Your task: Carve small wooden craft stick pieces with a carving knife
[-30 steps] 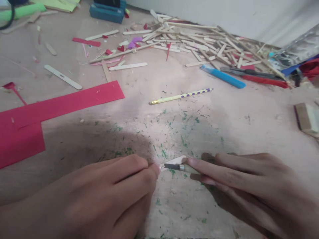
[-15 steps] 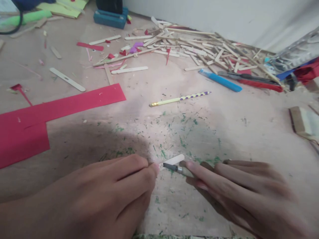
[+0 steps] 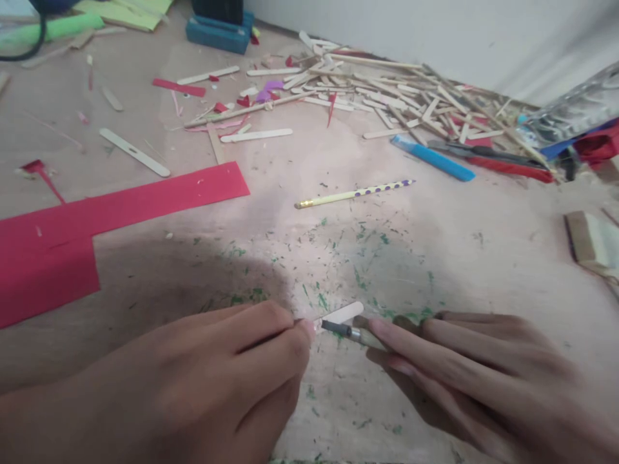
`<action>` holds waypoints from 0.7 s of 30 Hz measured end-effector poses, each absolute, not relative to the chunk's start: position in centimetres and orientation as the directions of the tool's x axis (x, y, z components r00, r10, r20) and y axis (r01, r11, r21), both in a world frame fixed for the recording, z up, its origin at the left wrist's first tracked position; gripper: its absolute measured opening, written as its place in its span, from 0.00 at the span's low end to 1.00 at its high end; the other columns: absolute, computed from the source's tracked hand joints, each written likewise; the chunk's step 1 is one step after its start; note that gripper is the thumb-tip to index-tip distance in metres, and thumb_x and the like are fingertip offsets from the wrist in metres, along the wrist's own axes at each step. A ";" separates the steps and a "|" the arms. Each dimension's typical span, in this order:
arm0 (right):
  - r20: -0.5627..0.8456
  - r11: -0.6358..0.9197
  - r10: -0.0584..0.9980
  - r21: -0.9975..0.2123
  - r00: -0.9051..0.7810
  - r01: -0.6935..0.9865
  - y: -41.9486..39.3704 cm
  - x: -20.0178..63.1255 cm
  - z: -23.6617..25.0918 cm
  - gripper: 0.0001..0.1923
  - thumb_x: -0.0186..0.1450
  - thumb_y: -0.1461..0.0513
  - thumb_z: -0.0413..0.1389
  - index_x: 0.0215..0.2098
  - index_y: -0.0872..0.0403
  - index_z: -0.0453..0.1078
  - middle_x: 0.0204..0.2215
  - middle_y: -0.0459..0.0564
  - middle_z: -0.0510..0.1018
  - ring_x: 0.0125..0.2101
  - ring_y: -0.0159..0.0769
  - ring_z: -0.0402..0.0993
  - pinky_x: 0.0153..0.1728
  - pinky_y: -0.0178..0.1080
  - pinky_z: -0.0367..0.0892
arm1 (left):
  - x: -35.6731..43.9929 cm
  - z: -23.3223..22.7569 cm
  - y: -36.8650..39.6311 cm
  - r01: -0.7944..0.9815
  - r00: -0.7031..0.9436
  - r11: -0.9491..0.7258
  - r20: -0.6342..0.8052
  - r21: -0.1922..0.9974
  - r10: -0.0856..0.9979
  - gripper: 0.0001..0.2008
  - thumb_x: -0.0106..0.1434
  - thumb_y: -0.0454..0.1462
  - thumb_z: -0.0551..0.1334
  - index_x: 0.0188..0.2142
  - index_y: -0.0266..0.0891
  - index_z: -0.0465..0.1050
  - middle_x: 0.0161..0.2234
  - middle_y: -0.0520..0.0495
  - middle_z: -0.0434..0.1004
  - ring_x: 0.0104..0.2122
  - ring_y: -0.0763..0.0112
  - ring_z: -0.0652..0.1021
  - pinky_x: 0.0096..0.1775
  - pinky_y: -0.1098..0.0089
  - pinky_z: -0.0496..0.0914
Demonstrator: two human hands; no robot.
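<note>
Fingertips pinched, my left hand point(image 3: 251, 361) grips one end of a pale craft stick point(image 3: 349, 313), whose rounded free end points up and to the right. My right hand point(image 3: 464, 367) is closed around a slim tool point(image 3: 355, 334) with a dark flat tip, a silver collar and a light handle; I cannot tell whether it is a blade or a brush. The dark tip lies against or just over the stick, close to my left fingertips. Both hands are low over the table. My left fingers hide the stick's other end.
A yellow pencil point(image 3: 355, 193) with purple spots lies beyond my hands. Red foam sheet point(image 3: 126, 200) spreads at left. Further back are a heap of craft sticks point(image 3: 382, 90), a blue marker-like tube point(image 3: 432, 158) and a red-handled tool point(image 3: 512, 169). A wooden block point(image 3: 587, 238) sits at right.
The whole view has shifted slightly, with everything appearing a little further right. Both hands keep their grips, and the tool's tip stays by the stick.
</note>
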State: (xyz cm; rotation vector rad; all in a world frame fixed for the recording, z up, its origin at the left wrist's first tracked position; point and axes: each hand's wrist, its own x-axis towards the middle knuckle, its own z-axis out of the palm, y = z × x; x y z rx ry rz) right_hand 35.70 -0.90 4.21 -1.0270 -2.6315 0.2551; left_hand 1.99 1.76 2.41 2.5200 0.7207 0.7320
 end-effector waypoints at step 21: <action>0.223 0.724 0.689 -0.257 -0.689 0.641 -0.8 35.2 3.7 0.17 0.88 0.67 0.59 0.73 0.54 0.73 0.27 0.35 0.74 0.21 0.28 0.68 0.23 0.42 0.62 | 2.6 2.5 2.0 0.334 0.751 -0.830 0.407 0.446 0.520 0.20 0.94 0.32 0.43 0.46 0.44 0.67 0.43 0.55 0.86 0.41 0.76 0.83 0.47 0.72 0.80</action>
